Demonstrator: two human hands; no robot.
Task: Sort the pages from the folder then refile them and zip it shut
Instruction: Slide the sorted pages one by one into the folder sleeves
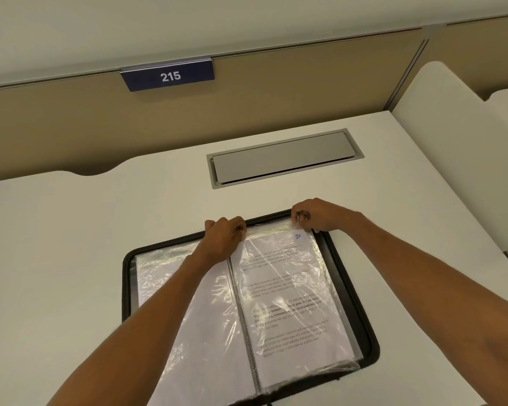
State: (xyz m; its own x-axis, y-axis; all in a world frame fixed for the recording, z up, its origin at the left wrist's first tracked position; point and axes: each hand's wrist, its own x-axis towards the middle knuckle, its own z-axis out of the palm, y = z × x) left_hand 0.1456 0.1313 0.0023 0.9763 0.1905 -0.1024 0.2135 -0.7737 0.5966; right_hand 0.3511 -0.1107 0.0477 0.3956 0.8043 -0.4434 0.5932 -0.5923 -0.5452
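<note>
A black zip folder [361,294] lies open on the white desk, its clear plastic sleeves holding white pages. The right-hand sleeve shows a printed page [291,294] with a blue handwritten mark near its top right corner. The left-hand sleeve [170,276] holds a blank-looking sheet. My left hand [225,232] grips the top edge of the right sleeve near the spine. My right hand [314,215] pinches the same sleeve's top right corner. Both hands sit at the folder's far edge.
A grey metal cable flap [282,158] is set into the desk [71,244] behind the folder. A beige partition with a blue sign reading 215 [169,76] stands at the back. A white divider [452,127] rises on the right.
</note>
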